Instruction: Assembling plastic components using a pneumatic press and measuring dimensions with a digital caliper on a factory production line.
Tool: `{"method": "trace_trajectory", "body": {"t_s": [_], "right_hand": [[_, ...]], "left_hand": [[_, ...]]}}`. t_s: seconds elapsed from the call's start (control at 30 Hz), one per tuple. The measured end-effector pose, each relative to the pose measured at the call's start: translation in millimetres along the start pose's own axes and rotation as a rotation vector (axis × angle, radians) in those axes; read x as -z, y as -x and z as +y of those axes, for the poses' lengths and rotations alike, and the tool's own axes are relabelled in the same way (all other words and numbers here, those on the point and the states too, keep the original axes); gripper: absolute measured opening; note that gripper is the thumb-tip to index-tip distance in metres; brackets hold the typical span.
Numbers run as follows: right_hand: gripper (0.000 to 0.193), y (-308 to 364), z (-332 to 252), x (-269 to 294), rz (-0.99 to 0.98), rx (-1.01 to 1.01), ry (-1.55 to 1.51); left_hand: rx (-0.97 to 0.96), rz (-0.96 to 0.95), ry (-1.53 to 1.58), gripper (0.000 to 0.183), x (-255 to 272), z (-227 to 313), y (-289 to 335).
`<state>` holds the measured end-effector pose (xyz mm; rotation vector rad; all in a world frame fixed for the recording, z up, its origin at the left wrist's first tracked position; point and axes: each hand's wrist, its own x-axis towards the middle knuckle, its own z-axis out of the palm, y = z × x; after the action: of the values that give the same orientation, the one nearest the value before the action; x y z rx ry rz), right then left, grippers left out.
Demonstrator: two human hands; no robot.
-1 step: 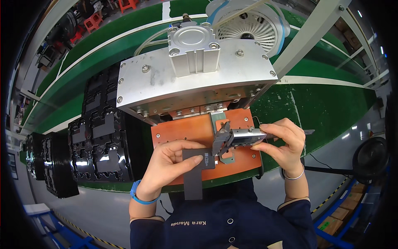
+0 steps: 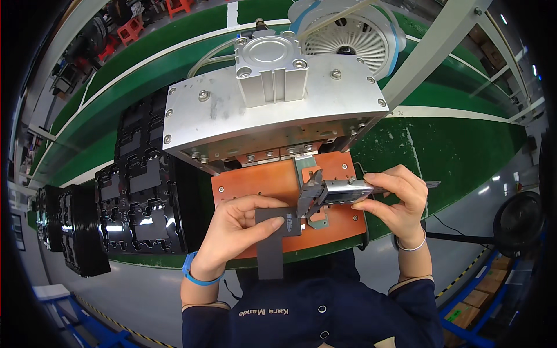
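Note:
My left hand [image 2: 235, 229] pinches a flat dark grey L-shaped piece [image 2: 270, 249] between thumb and fingers, over the front of an orange base plate [image 2: 255, 180]. A small printed patch shows by the thumb. From the other side, my right hand [image 2: 401, 200] grips a caliper [image 2: 342, 191] with a small display, thumb below and fingers above. The caliper's dark jaws point left and meet the right edge of the grey piece; whether they touch it on both sides I cannot tell.
Behind the orange plate rises a metal press with a silver top block [image 2: 272, 64]. Black moulded trays [image 2: 139, 203] are stacked at the left. A white fan [image 2: 348, 46] stands behind the press, and a grey post [image 2: 435, 52] slants at the right. Green mat [image 2: 464, 151] covers the bench.

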<state>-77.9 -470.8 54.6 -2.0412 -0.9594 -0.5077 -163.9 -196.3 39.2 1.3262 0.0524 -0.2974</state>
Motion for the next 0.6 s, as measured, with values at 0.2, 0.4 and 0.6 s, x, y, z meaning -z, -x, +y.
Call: {"method": "trace_trajectory", "body": {"t_s": [0.2, 0.4, 0.6], "right_hand": [[0.041, 0.3, 0.7, -0.3, 0.000, -0.012, -0.005], [0.042, -0.2, 0.9, -1.1, 0.015, -0.024, -0.003], [0.041, -0.6, 0.4, -1.1, 0.012, -0.019, 0.003]], "left_hand": [[0.003, -0.011, 0.015, 0.024, 1.3, 0.9, 0.3], [0.030, -0.022, 0.014, 0.025, 2.1, 1.1, 1.2], [0.011, -0.018, 0.013, 0.025, 1.5, 1.3, 1.5]]}}
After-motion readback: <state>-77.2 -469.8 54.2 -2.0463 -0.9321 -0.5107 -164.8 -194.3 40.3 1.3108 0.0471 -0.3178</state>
